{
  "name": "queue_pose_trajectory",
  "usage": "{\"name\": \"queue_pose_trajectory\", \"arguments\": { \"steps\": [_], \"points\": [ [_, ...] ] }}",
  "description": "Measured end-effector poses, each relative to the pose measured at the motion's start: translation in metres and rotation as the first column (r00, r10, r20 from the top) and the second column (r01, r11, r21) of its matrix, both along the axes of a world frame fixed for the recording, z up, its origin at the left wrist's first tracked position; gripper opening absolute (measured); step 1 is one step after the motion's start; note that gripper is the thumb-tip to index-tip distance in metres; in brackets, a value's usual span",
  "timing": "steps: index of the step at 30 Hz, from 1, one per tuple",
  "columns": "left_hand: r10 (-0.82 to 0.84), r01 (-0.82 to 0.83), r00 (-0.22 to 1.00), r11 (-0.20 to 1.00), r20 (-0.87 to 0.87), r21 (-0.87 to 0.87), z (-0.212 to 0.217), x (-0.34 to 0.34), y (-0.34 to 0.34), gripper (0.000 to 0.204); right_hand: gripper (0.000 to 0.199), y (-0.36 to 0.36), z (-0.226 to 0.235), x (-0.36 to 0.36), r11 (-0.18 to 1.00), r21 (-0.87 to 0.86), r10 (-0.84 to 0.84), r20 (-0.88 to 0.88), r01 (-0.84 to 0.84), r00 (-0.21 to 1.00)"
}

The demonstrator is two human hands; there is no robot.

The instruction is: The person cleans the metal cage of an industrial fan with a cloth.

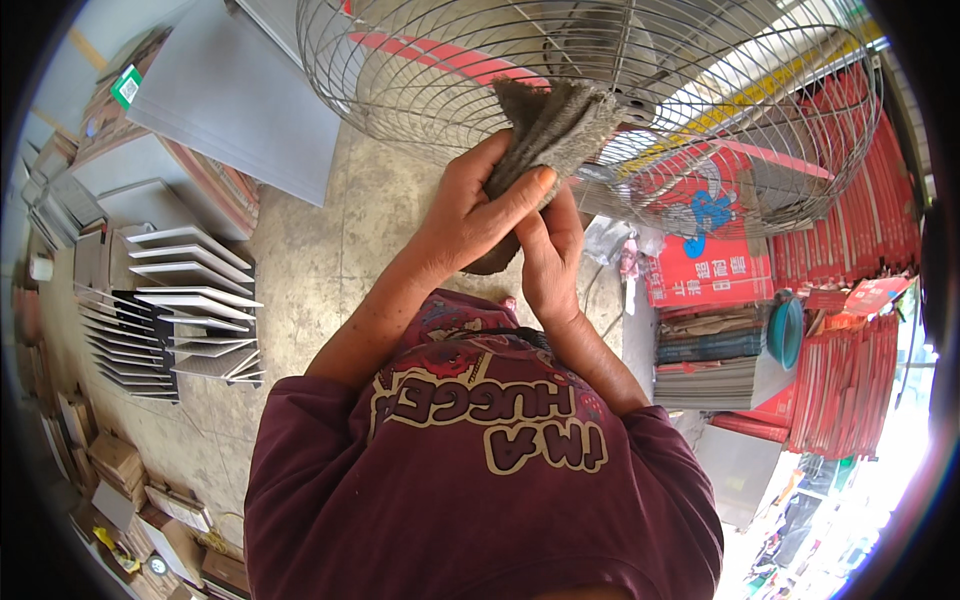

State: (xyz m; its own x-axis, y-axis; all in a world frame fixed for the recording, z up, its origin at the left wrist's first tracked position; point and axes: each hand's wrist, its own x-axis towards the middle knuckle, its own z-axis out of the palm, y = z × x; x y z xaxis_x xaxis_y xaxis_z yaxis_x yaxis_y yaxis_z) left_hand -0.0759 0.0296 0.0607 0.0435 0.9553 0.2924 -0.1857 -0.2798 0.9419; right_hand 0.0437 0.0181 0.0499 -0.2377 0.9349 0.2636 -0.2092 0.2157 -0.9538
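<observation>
A dark grey, crumpled rag (pixel 565 120) is bunched up in front of my chest, its upper end fanned out. My left hand (pixel 478 205) is closed on it, with the thumb lying across the folds. Right beside it, my right hand (pixel 553 245) pinches the lower part of the same rag, though some of its fingers are hidden. A darker flap of cloth hangs below my left hand. Just beyond the rag stands a large fan (pixel 622 100) with a round wire guard and red blades; whether the rag touches the wires I cannot tell.
To the left, a rack of thin tile panels (pixel 195 290) stands on the concrete floor (pixel 310 280), with large grey boards (pixel 245 100) behind it. Red cartons (pixel 840 385) are stacked on the right, a teal basin (pixel 785 333) beside them. Cardboard boxes (pixel 118 460) sit at lower left.
</observation>
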Motion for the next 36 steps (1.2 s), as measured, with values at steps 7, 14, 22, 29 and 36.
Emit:
{"name": "queue_pose_trajectory", "arguments": {
  "steps": [7,14,22,29,36],
  "points": [
    [0.008,0.016,0.995,0.971,0.099,-0.238,-0.042,-0.001,0.013,0.029,0.035,0.008,-0.02,0.001,0.945,-0.323,0.048,-0.018,-0.051,0.999],
    [-0.105,0.142,0.977,0.969,0.183,-0.203,-0.038,-0.011,0.005,0.033,0.036,0.004,-0.013,0.0,0.952,-0.299,0.064,0.006,-0.059,0.998],
    [-0.143,0.204,0.928,0.967,0.343,-0.149,-0.02,-0.013,-0.004,0.032,0.043,0.001,-0.017,0.003,0.96,-0.266,0.058,-0.126,-0.09,0.99],
    [-0.205,0.32,0.887,0.919,0.414,-0.23,-0.025,-0.017,-0.009,0.04,0.021,0.005,-0.019,0.0,0.947,-0.32,-0.061,-0.233,-0.017,0.97],
    [-0.141,0.223,0.935,0.947,0.325,-0.23,-0.026,-0.01,-0.013,0.042,0.023,0.007,-0.027,-0.002,0.964,-0.267,-0.078,-0.341,-0.017,0.937]
  ]
}}
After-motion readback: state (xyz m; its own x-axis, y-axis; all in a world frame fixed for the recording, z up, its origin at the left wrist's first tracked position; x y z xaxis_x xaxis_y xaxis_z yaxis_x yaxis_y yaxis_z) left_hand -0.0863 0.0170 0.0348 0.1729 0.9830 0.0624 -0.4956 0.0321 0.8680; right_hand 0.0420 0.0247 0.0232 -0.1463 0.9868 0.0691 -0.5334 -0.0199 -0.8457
